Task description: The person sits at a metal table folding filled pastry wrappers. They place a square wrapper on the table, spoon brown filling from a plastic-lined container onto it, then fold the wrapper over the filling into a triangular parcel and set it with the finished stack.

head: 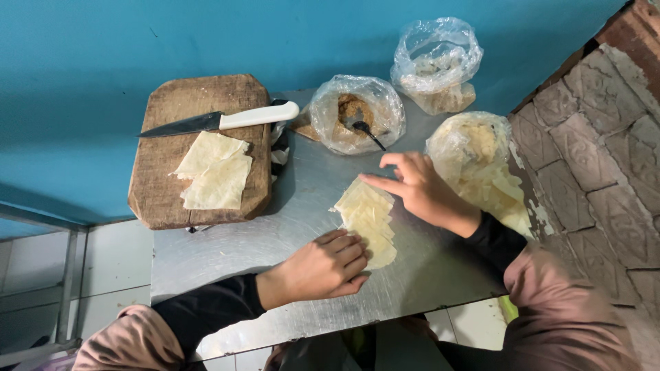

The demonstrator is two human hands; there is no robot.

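Steel table [289, 227] against teal wall [206, 34]; both grips flat, unclenched, left hand [326, 264], right hand [419, 189] pressing pastry sheets [368, 213]

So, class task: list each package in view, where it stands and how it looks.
Clear plastic bag of brown filling, black spoon inside: table's back, centre.
Clear plastic bag, pale crumbs: back right, against blue wall.
Clear plastic bag of yellowish dough sheets: right edge, beside right hand.
No labels, signs, screens.

Black inner cuffs, dusty-pink outer sleeves, bare fingers [352, 255]
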